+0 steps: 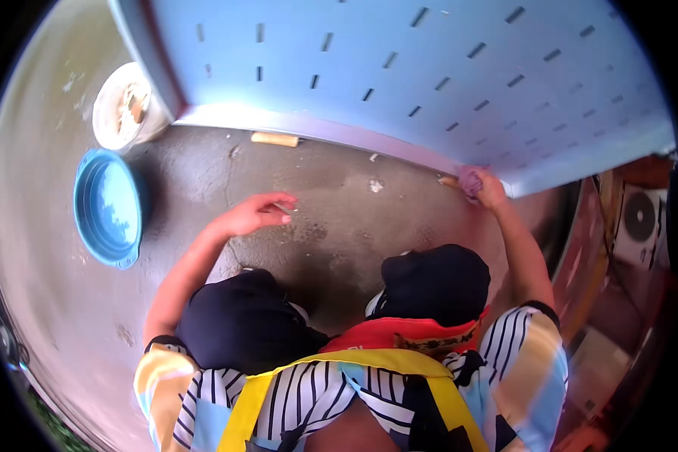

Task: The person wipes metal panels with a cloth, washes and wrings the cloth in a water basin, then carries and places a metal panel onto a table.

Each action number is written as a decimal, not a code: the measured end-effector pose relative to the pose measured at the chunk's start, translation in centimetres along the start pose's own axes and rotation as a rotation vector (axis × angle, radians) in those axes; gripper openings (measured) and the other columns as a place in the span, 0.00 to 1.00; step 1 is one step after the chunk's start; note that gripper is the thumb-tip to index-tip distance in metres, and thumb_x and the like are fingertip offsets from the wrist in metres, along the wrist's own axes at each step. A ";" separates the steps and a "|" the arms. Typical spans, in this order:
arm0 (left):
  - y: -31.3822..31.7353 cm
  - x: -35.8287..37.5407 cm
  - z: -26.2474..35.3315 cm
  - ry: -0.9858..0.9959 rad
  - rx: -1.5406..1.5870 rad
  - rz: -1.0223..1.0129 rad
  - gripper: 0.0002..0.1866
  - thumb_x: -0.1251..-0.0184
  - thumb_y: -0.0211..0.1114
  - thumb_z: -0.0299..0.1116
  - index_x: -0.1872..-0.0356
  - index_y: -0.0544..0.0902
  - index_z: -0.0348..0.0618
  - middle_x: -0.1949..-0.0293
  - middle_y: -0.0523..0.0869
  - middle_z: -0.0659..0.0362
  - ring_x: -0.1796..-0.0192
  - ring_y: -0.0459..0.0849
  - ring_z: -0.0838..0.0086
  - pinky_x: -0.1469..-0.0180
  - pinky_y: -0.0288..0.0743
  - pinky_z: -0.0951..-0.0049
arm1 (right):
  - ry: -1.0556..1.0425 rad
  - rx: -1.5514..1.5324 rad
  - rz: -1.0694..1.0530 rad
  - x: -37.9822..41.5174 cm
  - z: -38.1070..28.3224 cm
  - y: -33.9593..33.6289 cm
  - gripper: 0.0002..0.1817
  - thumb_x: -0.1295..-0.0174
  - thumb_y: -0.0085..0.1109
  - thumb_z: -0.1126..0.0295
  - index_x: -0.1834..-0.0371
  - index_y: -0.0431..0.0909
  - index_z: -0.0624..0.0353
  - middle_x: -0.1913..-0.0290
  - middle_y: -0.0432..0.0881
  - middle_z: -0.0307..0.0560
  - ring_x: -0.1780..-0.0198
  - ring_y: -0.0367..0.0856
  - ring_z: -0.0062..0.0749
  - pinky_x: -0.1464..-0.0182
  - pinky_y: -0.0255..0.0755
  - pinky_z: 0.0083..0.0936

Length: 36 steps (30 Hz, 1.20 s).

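My right hand is closed round a bunched purple cloth, which presses against the lower edge of a large pale blue slotted panel. Out over the wet floor, my left hand hangs with its fingers loosely apart and nothing in them. To the left of that hand sits a blue plastic basin with water in it. The panel leans over the floor in front of me, its slots in slanting rows.
A white bucket with scraps inside stands behind the basin. A small wooden block lies by the panel's bottom edge. White bits dot the concrete floor. At the far right is a box with a round black fan.
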State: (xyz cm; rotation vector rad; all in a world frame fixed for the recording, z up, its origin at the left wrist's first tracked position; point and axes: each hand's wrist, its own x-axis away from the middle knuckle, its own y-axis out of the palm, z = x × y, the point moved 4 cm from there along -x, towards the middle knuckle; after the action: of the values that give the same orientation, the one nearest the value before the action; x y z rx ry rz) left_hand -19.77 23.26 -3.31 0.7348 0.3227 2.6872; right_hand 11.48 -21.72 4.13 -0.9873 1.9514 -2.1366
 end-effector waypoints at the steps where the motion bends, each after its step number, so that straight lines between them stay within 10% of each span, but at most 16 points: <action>1: 0.0 0.2 0.7 -0.010 -0.012 0.001 0.24 0.36 0.63 0.27 0.38 0.70 0.40 0.46 0.78 0.59 0.47 0.78 0.74 0.43 0.72 0.73 | 0.158 0.066 -0.073 0.7 2.5 -0.5 0.23 0.49 0.59 0.75 0.47 0.76 0.54 0.50 0.80 0.54 0.48 0.78 0.50 0.46 0.72 0.37; 6: -0.8 0.9 3.1 -0.091 -0.075 0.061 0.24 0.36 0.64 0.29 0.38 0.71 0.41 0.47 0.78 0.58 0.47 0.78 0.73 0.42 0.71 0.72 | 0.408 -0.213 0.316 2.7 6.2 -3.6 0.15 0.43 0.60 0.65 0.53 0.79 0.57 0.53 0.82 0.55 0.51 0.81 0.48 0.50 0.74 0.36; 11: 2.3 -2.5 8.2 -0.130 -0.219 -0.028 0.23 0.36 0.64 0.30 0.40 0.72 0.40 0.49 0.78 0.59 0.48 0.78 0.74 0.43 0.71 0.73 | 0.497 0.278 -0.067 -4.4 1.4 3.5 0.18 0.43 0.58 0.54 0.57 0.84 0.54 0.54 0.84 0.49 0.46 0.77 0.43 0.42 0.68 0.42; 13: 3.7 -4.3 10.0 -0.128 -0.244 -0.101 0.23 0.36 0.64 0.29 0.40 0.72 0.40 0.49 0.79 0.59 0.48 0.78 0.75 0.44 0.72 0.74 | 0.146 0.458 -0.357 -2.7 -7.4 -0.5 0.19 0.43 0.58 0.60 0.52 0.80 0.58 0.47 0.79 0.49 0.45 0.77 0.45 0.43 0.70 0.41; 19: 9.5 -10.1 16.0 -0.173 -0.635 -0.251 0.25 0.37 0.66 0.32 0.39 0.71 0.42 0.49 0.78 0.55 0.49 0.79 0.73 0.45 0.73 0.74 | -0.293 -0.093 0.132 -4.2 -19.9 1.6 0.13 0.44 0.58 0.65 0.55 0.83 0.50 0.42 0.74 0.50 0.38 0.69 0.48 0.42 0.73 0.42; 24: 12.1 -11.6 18.0 -0.119 -0.740 -0.335 0.27 0.38 0.67 0.35 0.38 0.71 0.43 0.50 0.78 0.54 0.49 0.80 0.71 0.46 0.74 0.71 | -0.182 0.005 0.093 -3.8 -12.3 1.6 0.12 0.41 0.54 0.65 0.56 0.81 0.50 0.47 0.76 0.47 0.44 0.71 0.51 0.38 0.65 0.42; 27: 12.0 -12.7 17.5 -0.147 -0.742 -0.320 0.27 0.37 0.66 0.38 0.38 0.71 0.43 0.48 0.78 0.55 0.49 0.80 0.71 0.45 0.75 0.70 | 0.016 0.148 -0.048 -1.4 -2.3 1.3 0.25 0.56 0.73 0.59 0.52 0.79 0.47 0.44 0.74 0.47 0.37 0.67 0.50 0.40 0.69 0.43; 31: 12.3 -13.6 16.0 -0.157 -0.788 -0.356 0.27 0.36 0.65 0.40 0.37 0.71 0.46 0.45 0.77 0.54 0.48 0.81 0.71 0.45 0.75 0.71 | 0.312 0.187 -0.137 -0.4 13.6 3.8 0.15 0.43 0.57 0.65 0.52 0.82 0.49 0.44 0.74 0.51 0.43 0.71 0.50 0.38 0.65 0.43; 36: 12.6 -15.1 13.5 -0.189 -0.679 -0.404 0.27 0.36 0.66 0.41 0.37 0.71 0.48 0.44 0.77 0.53 0.48 0.81 0.71 0.44 0.74 0.71 | 0.296 0.287 -0.105 -2.4 6.0 3.5 0.20 0.40 0.52 0.58 0.46 0.78 0.50 0.39 0.69 0.50 0.38 0.65 0.55 0.35 0.61 0.49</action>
State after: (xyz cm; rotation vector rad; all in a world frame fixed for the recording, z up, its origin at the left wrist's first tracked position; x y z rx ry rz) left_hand -3.66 7.76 5.07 0.6130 -0.4290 2.1123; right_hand 15.13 -26.45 -0.18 -0.7751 1.6584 -2.6582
